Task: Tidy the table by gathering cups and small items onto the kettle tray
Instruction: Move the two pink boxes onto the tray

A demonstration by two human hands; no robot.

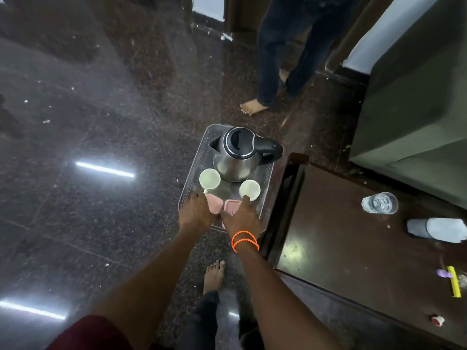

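Observation:
A perforated metal tray (pixel 197 157) hangs over the dark floor, left of the brown table (pixel 353 243). On the tray stand a steel kettle (pixel 233 157) with a black lid, two white cups (pixel 209 178) (pixel 249 189) and two small pink boxes (pixel 214 202) (pixel 232 207). My left hand (pixel 195 214) grips the tray's near left edge, its fingers by the left cup's handle. My right hand (pixel 241 219), with orange bands at the wrist, grips the near right edge and partly covers one pink box.
On the table lie a clear glass (pixel 380 202), a white bottle-like item on its side (pixel 434 229), a yellow strip (pixel 454 281), a purple bit (pixel 443 273) and a red-white cap (pixel 437 320). Another person's legs (pixel 280 59) stand beyond the tray. A grey block (pixel 417 109) is at the right.

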